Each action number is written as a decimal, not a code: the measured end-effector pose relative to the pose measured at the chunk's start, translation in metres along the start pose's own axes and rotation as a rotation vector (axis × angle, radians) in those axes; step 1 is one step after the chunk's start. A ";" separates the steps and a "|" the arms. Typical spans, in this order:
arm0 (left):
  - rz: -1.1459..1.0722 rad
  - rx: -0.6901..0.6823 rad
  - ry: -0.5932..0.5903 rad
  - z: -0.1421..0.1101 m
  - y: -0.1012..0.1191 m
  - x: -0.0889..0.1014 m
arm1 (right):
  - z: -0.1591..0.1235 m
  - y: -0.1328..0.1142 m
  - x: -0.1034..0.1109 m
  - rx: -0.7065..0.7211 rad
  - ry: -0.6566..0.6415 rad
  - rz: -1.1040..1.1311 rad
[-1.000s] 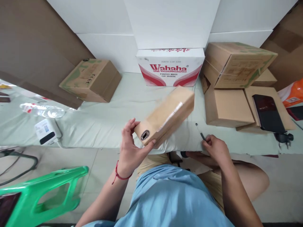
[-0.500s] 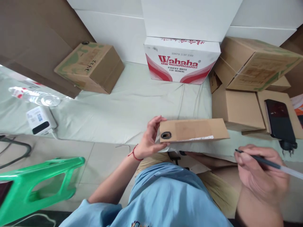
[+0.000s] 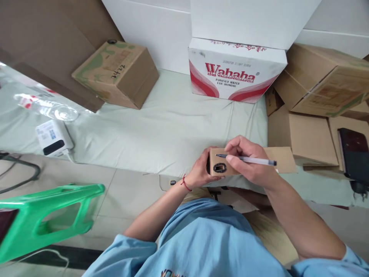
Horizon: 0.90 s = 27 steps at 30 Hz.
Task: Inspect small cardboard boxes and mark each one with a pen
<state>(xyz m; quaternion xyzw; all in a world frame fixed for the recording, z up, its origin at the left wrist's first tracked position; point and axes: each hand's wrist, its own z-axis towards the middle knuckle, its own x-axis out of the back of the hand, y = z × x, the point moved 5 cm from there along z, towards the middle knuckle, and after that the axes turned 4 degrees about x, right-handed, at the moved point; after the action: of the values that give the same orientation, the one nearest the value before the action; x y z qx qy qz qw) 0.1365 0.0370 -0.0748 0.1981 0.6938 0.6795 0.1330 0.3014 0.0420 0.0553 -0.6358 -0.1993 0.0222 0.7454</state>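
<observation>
A long brown cardboard box (image 3: 281, 158) lies crosswise at the front edge of the cloth-covered table. Near its left end is a dark-rimmed oval hole (image 3: 220, 167). My left hand (image 3: 201, 169) grips that end, fingers on the far side and thumb on the near side. My right hand (image 3: 250, 159) is closed around a pen (image 3: 258, 161) with a clear barrel. Its tip points left, over the box just above the hole; whether it touches the cardboard I cannot tell. My right hand covers the middle of the box.
A white and red Wahaha carton (image 3: 235, 73) stands at the back. Brown boxes (image 3: 313, 136) are stacked at right, a black phone (image 3: 354, 154) on them. Left are another carton (image 3: 123, 73), a plastic bottle (image 3: 57, 110) and a white power bank (image 3: 53, 138). A green stool (image 3: 57, 192) stands below.
The box has turned from slanted to level and shifted right with my left hand. My right hand has flipped the pen's tip leftward and brought it over the box.
</observation>
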 end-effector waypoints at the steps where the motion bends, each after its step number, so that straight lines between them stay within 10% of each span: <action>1: 0.003 -0.008 -0.001 0.000 0.000 0.000 | 0.000 0.002 -0.003 0.023 0.000 -0.013; 9: 0.041 0.037 -0.008 -0.002 0.001 0.002 | -0.009 -0.005 -0.005 0.266 0.027 -0.146; 27: 0.050 0.062 -0.017 0.000 0.002 0.003 | -0.008 -0.008 -0.008 0.282 0.068 -0.368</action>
<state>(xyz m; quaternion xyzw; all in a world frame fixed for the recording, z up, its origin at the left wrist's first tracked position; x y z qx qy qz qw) 0.1341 0.0383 -0.0728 0.2253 0.7081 0.6592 0.1157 0.2950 0.0308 0.0604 -0.4786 -0.2817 -0.1081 0.8246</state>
